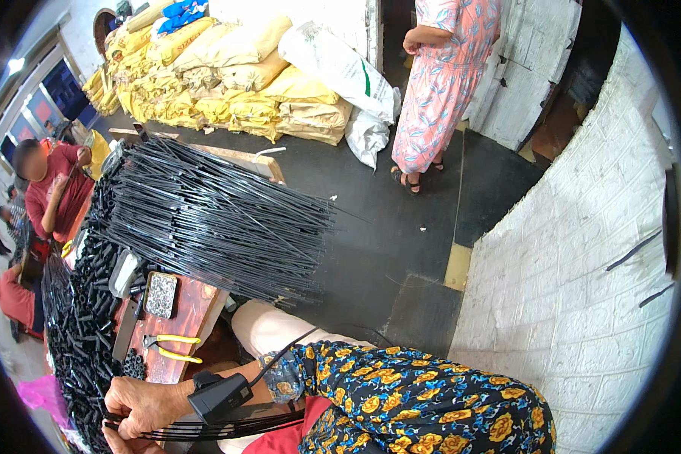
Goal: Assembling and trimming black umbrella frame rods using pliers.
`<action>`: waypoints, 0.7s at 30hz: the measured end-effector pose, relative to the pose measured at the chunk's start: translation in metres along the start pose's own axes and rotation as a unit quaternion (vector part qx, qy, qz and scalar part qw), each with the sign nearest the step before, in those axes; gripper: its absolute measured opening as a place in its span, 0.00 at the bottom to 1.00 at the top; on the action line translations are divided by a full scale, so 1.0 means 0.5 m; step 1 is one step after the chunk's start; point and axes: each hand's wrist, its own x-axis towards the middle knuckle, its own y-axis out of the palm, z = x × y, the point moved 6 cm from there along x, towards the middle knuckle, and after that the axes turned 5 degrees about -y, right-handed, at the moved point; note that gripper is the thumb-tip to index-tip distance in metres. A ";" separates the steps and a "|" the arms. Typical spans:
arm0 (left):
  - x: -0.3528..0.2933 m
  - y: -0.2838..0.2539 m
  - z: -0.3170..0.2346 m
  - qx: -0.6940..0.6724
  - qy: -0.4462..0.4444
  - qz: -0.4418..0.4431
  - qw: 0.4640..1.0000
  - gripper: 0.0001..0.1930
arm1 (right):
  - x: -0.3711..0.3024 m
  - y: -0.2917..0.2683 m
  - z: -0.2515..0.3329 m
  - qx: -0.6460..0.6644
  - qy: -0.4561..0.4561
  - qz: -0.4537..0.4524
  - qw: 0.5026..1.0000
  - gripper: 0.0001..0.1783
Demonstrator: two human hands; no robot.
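My right hand (147,407), reaching in from the right with a black device strapped on its wrist, is closed around several thin black rods (238,430). The rods trail back to the right beneath the forearm. Fingers at the lower edge, apparently of my left hand (125,443), press close to the rods' ends; the rest of that hand is cut off. Beside the right hand lies a heap of short black pieces (87,340). Yellow-handled pliers (172,347) rest on the reddish wooden table (197,303), near a tray of small metal bits (160,295).
A large bundle of long black rods (212,212) spreads across the table's far side and overhangs its edge. Yellow sacks (234,98) are stacked by the back wall. One person (443,91) stands near the doorway; another (57,181) sits at left. A white brick wall (560,272) rises at right.
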 end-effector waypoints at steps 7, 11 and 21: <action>0.011 -0.001 0.005 0.001 -0.004 0.040 0.999 0.18 | 0.005 0.000 -0.002 -0.039 0.013 0.046 0.998 0.13; 0.022 -0.014 0.006 -0.030 -0.012 0.019 0.999 0.16 | 0.007 0.002 0.008 -0.021 0.044 0.048 0.998 0.10; 0.007 -0.042 -0.053 -0.107 0.036 -0.084 0.990 0.12 | 0.005 0.047 -0.007 -0.123 0.029 0.091 0.988 0.14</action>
